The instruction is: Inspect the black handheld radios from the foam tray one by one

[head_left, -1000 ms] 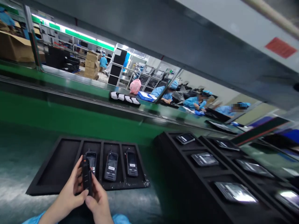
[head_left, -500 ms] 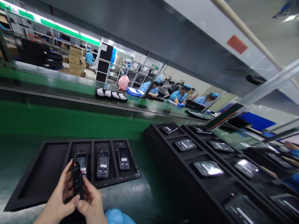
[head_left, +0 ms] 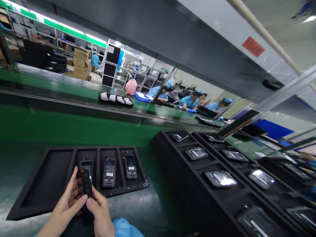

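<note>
While two hands (head_left: 68, 201) (head_left: 99, 208) grip one device (head_left: 86, 183), one tray (head_left: 48, 181) holds three more.

Right of the tray (head_left: 44, 181), open bench (head_left: 143, 204) runs until the tall stack (head_left: 197, 194) blocks passage.

The scene is viewed from a head-worn camera, aimed forward and down and tilted sideways. The foam tray (head_left: 46, 179) is seen close by, from above; the left hand (head_left: 70, 199) and right hand (head_left: 100, 208) are framed nearer than it, cartons (head_left: 81, 64) far beyond it.
</note>
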Motion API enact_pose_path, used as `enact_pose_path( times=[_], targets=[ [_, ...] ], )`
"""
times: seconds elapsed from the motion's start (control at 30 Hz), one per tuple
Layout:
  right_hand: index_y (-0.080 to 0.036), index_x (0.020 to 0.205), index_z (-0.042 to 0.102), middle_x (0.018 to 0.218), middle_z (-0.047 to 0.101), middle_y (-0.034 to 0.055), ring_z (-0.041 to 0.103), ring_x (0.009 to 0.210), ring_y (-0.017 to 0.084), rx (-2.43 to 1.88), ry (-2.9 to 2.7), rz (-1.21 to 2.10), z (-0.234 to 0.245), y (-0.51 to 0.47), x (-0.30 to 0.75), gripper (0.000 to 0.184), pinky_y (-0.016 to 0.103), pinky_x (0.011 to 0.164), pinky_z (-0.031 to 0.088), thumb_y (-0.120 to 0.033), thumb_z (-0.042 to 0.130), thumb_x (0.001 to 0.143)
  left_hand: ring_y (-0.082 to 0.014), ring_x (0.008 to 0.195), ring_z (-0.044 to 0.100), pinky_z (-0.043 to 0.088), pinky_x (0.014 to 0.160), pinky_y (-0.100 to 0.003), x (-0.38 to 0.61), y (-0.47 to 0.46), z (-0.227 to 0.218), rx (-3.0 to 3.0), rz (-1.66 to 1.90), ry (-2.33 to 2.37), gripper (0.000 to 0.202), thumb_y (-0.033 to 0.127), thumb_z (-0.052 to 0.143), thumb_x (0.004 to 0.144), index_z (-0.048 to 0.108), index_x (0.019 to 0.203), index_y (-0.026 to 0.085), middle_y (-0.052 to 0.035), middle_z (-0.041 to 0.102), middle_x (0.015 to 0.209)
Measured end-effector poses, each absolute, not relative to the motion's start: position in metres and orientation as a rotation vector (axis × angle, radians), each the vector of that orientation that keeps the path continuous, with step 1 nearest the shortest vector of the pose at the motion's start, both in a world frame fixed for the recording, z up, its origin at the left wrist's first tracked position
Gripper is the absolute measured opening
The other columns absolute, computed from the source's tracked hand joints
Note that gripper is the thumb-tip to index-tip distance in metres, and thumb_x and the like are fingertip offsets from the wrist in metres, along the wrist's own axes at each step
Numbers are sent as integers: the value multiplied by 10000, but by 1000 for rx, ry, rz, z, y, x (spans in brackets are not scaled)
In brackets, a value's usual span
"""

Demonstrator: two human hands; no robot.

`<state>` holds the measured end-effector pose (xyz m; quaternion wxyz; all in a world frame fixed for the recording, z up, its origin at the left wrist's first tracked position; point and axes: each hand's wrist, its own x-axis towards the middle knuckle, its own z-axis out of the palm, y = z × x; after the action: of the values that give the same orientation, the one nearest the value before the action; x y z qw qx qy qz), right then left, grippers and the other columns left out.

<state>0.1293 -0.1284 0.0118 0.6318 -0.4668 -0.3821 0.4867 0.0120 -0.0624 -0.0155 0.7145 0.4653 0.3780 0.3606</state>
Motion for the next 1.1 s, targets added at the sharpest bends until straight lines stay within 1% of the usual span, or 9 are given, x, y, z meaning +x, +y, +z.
enact_pose_path(
  times=[0.17,0.3,0.5,0.63,0.7,0.77,0.9,1.0,1.1],
  targets=[
    [-299,1292,620,1192,705,42,651,1129,272,-875,-809,1255,18,-130,131,546,446,1057,449,-514,670,791,-301,1235,555,470,1055,-409,18,-64,-4,1034,787,867,1211,575,790,623,11,1534,404,-61,530,1379],
    [-316,1370,536,1309,646,30,544,1290,245,-1049,-970,1170,16,-133,130,564,441,1144,354,-565,558,865,-284,1158,597,509,991,-368,18,-63,3,1068,773,887,1288,582,789,609,-42,1550,292,-96,579,1297],
    [-300,1408,488,1390,578,72,677,1080,203,-1326,-1311,832,6,-139,140,483,333,944,557,-411,490,938,-213,906,641,523,810,-311,-6,-24,20,1401,966,1212,1050,549,661,726,107,1556,221,-42,624,1055],
    [-294,1425,452,1228,672,55,665,1078,173,-1504,-1437,528,8,-137,151,478,309,941,551,-229,457,951,-264,971,646,490,851,-366,-25,12,36,1822,769,1666,891,530,558,813,150,1551,243,-98,607,1231],
    [-257,1394,489,1067,714,55,682,989,183,-1571,-1565,367,7,-135,153,468,316,885,570,-179,454,933,-298,997,651,494,839,-383,-28,20,35,1938,580,1796,859,508,519,850,117,1554,224,-151,552,1327],
    [-213,1287,577,929,718,54,684,864,206,-1601,-1701,201,2,-132,153,421,334,791,587,-134,474,887,-330,994,646,498,826,-401,-25,20,28,2037,419,1886,812,468,460,895,114,1549,133,-205,572,1266],
    [-207,997,664,846,705,44,665,774,236,-1615,-1835,-20,-14,-130,150,305,361,707,586,-79,560,740,-432,1257,454,422,967,-532,-7,7,10,2413,412,2042,634,352,401,931,328,1469,24,-303,532,1295],
    [-216,944,668,858,691,64,668,805,272,-1666,-1880,-64,-29,-130,144,296,392,705,595,-122,646,664,-370,1263,467,411,1016,-489,16,-8,1,2532,605,1789,605,392,381,948,357,1470,88,-252,500,1375],
    [-187,1059,665,973,688,131,659,947,358,-1683,-1933,-114,-41,-131,137,475,483,816,592,-222,739,591,-331,1159,559,458,969,-429,40,-20,-4,2515,497,1458,586,396,385,943,383,1473,147,-216,509,1377]
  ],
)
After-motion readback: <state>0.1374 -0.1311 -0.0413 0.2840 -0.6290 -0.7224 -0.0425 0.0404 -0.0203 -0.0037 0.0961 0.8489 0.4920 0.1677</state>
